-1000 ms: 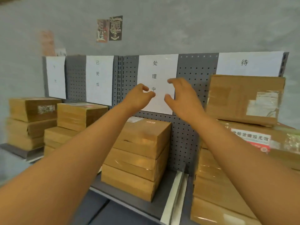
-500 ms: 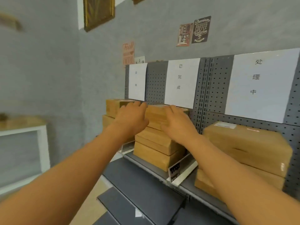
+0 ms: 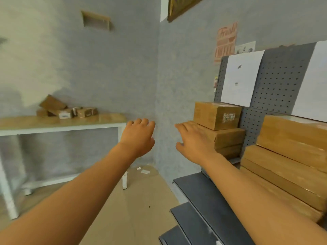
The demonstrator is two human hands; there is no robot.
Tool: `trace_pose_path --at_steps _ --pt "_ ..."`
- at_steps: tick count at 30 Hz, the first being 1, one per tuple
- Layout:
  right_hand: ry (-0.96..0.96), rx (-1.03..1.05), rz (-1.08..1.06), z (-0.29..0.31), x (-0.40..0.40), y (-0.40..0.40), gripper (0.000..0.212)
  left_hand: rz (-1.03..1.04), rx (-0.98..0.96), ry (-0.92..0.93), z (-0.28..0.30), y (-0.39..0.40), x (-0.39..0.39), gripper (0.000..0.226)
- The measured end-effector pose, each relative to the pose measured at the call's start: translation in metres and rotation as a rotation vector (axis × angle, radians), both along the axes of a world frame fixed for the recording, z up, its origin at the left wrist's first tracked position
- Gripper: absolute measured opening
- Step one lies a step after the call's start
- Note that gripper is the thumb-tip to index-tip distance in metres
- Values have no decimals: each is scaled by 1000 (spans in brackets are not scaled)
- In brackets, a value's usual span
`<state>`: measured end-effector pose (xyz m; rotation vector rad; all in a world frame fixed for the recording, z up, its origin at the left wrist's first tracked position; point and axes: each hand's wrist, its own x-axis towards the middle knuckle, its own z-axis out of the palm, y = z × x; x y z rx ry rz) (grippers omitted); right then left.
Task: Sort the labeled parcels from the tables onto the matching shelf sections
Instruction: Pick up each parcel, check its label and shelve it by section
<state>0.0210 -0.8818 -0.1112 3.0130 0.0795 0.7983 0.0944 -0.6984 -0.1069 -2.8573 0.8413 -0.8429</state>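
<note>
Both my arms reach forward at chest height and hold nothing. My left hand [image 3: 138, 136] hangs in the air with loosely curled fingers, in front of the room's corner. My right hand [image 3: 193, 140] is spread, just left of a stack of brown parcels [image 3: 221, 128] on the grey shelf [image 3: 203, 190]. A second parcel stack [image 3: 290, 156] fills the shelf section further right. White section labels [image 3: 241, 77] hang on the pegboard. Several small labeled parcels [image 3: 66, 108] lie on a wooden table [image 3: 58, 123] at the left wall.
The table has white legs and stands against the left wall. Lower grey shelf boards [image 3: 191, 225] step out toward me at the bottom right. Brown floor [image 3: 134, 200] lies between table and shelf, with small white scraps near the corner.
My view has swung left, from the shelf sections toward the corner and the table. Both hands have come away from the parcel stacks and hold nothing.
</note>
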Motion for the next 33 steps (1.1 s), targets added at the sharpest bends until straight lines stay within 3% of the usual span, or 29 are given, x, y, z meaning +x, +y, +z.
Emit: trace_pose_path --at_steps 12,23,33 --pt "24 1 214 -15 257 71 55 233 -11 -16 -7 80 203 46" --pt "38 -13 355 -30 443 207 54 388 -25 13 -22 223 358 47" --pt "28 42 334 -28 614 346 53 413 47 2 -16 366 529 45"
